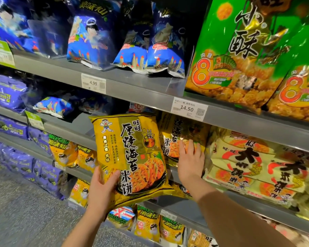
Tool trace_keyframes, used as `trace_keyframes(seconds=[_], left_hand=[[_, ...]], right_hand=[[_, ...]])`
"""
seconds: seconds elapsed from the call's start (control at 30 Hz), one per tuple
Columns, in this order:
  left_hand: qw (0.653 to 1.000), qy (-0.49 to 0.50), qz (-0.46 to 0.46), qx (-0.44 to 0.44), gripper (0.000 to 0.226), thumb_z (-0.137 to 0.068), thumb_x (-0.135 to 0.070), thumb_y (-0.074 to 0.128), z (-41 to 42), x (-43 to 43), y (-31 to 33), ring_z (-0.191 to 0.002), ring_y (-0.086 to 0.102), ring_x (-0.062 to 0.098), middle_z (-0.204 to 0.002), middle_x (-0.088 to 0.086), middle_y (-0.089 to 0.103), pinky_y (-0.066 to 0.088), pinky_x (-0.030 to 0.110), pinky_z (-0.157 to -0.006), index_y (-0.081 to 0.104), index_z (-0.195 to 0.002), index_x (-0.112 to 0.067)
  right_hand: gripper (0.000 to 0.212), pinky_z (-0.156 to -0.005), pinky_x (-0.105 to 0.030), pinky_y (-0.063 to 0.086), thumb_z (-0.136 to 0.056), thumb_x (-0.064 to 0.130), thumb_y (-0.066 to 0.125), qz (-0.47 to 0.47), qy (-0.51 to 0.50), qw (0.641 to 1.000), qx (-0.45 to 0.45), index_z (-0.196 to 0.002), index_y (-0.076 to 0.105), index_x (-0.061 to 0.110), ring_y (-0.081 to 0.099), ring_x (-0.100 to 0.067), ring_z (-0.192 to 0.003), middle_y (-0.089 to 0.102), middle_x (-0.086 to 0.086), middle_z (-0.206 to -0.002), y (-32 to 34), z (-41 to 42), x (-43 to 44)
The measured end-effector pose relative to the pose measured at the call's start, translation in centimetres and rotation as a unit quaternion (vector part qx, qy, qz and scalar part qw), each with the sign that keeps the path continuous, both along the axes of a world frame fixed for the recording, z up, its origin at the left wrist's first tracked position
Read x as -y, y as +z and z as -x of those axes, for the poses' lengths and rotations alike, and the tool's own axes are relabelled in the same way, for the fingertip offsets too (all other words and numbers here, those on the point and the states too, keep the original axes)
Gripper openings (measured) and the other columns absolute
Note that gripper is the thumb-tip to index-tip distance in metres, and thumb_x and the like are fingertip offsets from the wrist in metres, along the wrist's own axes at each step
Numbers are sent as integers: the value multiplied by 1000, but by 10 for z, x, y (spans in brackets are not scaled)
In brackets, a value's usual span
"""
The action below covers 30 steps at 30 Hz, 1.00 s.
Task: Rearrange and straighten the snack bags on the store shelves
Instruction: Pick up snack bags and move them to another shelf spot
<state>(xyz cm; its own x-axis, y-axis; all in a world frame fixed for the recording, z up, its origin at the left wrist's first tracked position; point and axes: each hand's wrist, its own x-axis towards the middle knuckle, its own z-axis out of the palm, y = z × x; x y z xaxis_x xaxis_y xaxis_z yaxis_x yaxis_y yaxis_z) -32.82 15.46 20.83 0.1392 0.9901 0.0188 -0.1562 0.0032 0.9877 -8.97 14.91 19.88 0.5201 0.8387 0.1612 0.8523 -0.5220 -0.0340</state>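
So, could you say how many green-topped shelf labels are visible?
2: one label far left on the top shelf edge, another label on the shelf edge below; others may be hidden.

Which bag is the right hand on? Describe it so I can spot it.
Find the 14.50 price tag on the grey shelf edge. Below it stands the shelved yellow rice-cracker bag, with the right hand flat against its front. The cream bags on its right are paler, and its twin, the held yellow bag, is off the shelf, gripped by the left hand.
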Motion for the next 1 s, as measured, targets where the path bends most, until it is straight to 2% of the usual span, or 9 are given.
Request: trace_keyframes(seconds=[0.13,0.23,0.37,0.47,0.57,0.67,0.77,0.87,1.0], left_hand=[[1000,0,5,-11,33,-88,-2,54,4,-4,-8,-79,64,-8,-103,-9,63,49,7,-61,49,-115,-20],[1000,-2,3,-15,35,-88,-3,55,5,-7,-11,-90,66,7,-106,-5,67,53,13,-66,51,-117,-21],[999,7,-16,-41,34,-88,-4,57,4,-9,-14,-87,62,0,-110,2,64,48,11,-68,49,-121,-10],[999,0,-17,-42,41,-87,-11,62,5,-10,-17,-96,62,3,-116,5,62,50,18,-79,47,-124,-10],[1000,0,-17,-26,34,-88,-3,55,4,-11,-15,-80,62,-10,-107,-4,63,47,5,-64,49,-119,-16],[1000,0,-20,-16,31,-89,-1,54,0,-10,-14,-77,64,-10,-103,-7,63,50,9,-64,51,-104,-29],[1000,-20,-13,-11,32,-87,-11,61,-5,-10,-17,-95,66,6,-110,-2,65,54,28,-82,52,-111,-29],[999,-37,-23,-13,37,-87,-15,61,-14,-7,-13,-109,60,20,-118,1,63,51,40,-90,51,-120,-28],[997,-71,-35,-23,30,-88,-6,56,-34,-7,-10,-87,63,-6,-103,-12,64,50,15,-72,53,-106,-30]], right_hand=[[36,-95,-39,36,-93,17,46,-44,28,999,-4,-128,47,23,39,-29,-122,48,-5,-131,-5,4,8],[35,-92,-38,36,-99,32,31,-20,48,998,-23,-128,49,24,43,-26,-117,54,-2,-126,-14,7,12],[51,-104,-41,33,-98,48,25,4,32,997,-67,-145,29,30,36,-29,-128,45,-8,-137,-18,11,3],[57,-116,-45,13,-97,50,24,74,16,990,-121,-149,16,29,13,-28,-144,18,-8,-156,-19,10,-6],[58,-117,-47,0,-98,49,20,106,21,981,-164,-150,7,28,0,-24,-146,1,-3,-159,-22,9,-6],[52,-117,-42,2,-99,43,23,1,22,981,-193,-148,23,24,14,-18,-145,18,-2,-157,-23,7,6],[41,-114,-39,23,-100,33,31,-146,17,961,-235,-137,44,20,41,-18,-130,50,0,-138,-20,12,24],[42,-101,-38,42,-98,38,37,-219,39,923,-314,-137,41,24,52,-15,-118,57,4,-128,-18,30,44],[62,-112,-28,25,-92,48,44,-251,37,905,-342,-146,22,29,29,-8,-137,32,9,-148,-15,46,65]])
